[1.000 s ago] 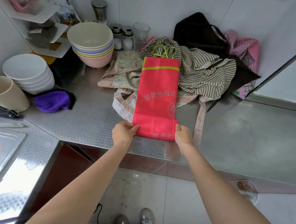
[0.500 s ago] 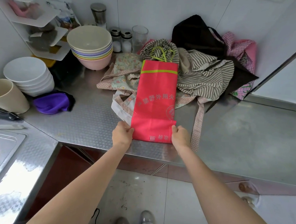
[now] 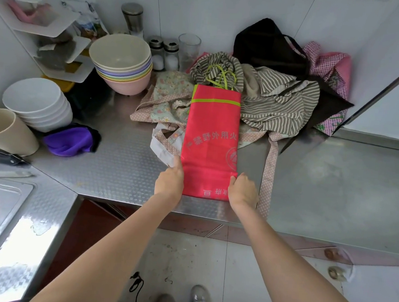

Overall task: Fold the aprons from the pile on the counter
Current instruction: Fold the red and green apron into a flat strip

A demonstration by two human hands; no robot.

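Both hands' fingers (image 3: pixel 177 163) flank the red apron (image 3: pixel 212 137) (near end).

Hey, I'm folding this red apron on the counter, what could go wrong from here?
1. The red apron lies on top of the unfolded pile; its far end may catch there when you fold it.
2. Its near end sits at the counter edge, gripped by your left hand and right hand, so it might slide off.
3. The dotted strap beside it hangs over the edge and could get dragged along.
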